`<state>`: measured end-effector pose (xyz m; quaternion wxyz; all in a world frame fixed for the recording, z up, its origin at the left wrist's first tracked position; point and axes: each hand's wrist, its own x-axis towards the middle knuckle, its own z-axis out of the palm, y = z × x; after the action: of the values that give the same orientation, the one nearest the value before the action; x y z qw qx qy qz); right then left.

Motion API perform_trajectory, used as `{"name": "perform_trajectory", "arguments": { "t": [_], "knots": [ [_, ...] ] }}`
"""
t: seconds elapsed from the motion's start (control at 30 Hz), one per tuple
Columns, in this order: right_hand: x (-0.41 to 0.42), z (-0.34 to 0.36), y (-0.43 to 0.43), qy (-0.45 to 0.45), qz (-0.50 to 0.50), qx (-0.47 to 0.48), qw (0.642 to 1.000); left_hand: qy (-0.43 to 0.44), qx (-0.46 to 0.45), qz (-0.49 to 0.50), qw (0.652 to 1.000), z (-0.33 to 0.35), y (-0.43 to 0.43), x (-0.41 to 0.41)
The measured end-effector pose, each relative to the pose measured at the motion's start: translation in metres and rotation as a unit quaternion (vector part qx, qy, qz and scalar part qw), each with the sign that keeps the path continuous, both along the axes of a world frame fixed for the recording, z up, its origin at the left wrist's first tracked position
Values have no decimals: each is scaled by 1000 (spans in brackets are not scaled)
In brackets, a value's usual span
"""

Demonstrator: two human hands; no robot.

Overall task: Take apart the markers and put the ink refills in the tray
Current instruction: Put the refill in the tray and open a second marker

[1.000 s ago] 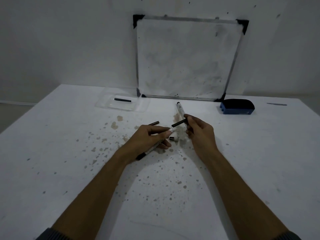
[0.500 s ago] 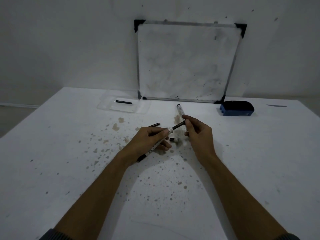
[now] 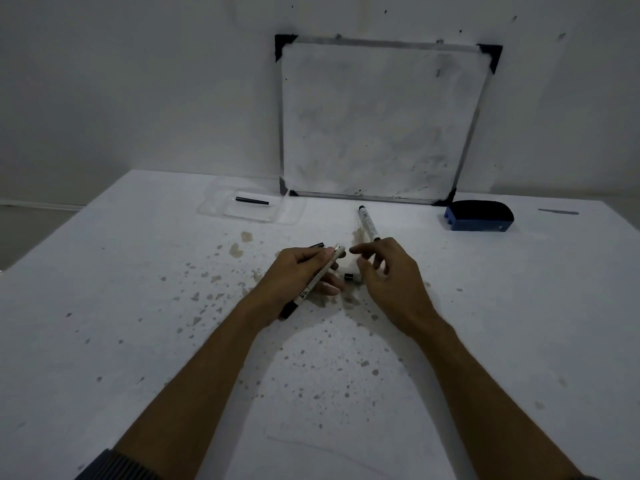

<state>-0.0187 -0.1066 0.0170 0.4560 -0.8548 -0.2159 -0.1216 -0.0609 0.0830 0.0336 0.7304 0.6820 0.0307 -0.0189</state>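
Table point(image 3: 104, 341) white, speckled with stains; whiteboard point(image 3: 377, 119) leans against wall.

White table point(image 3: 104, 341) speckled brown; blue eraser point(image 3: 478, 221) topped black; clear tray point(image 3: 214, 209), black refill point(image 3: 252, 201); white markers point(image 3: 367, 223), black-capped.

On the worktop point(image 3: 104, 341), a tray point(image 3: 214, 212) with one refill point(image 3: 252, 201) in it sits far left, just left of the whiteboard point(image 3: 377, 123) leaning on the wall. The eraser point(image 3: 478, 220) lies right of the board; a marker point(image 3: 367, 223) lies between tray and eraser.
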Motion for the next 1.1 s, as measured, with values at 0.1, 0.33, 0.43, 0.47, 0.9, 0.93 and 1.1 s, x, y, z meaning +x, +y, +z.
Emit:
{"name": "perform_trajectory", "arguments": {
  "t": [0.1, 0.33, 0.43, 0.47, 0.9, 0.93, 1.1],
  "knots": [
    [1, -4, -11, 22, 29, -123, 992, 1, -2, 19, 1000, 0, 1, 2],
    [4, 6, -13, 97, 12, 15, 995, -5, 1, 13, 1000, -1, 0, 3],
    [2, 13, -16, 174, 57, 142, 973, -7, 7, 0, 1000, 1, -2, 1],
    [2, 13, -16, 188, 58, 163, 967, -6, 9, -2, 1000, 1, -3, 1],
    [3, 15, -15, 233, 82, 185, 951, -24, 100, -25, 994, 1, -8, -2],
    [2, 15, -14, 224, 81, 177, 955, -29, 103, -24, 994, 1, -8, -3],
    [-4, 14, -10, 168, 74, 162, 970, -43, 111, -25, 993, 1, -6, -5]
  ]
}}
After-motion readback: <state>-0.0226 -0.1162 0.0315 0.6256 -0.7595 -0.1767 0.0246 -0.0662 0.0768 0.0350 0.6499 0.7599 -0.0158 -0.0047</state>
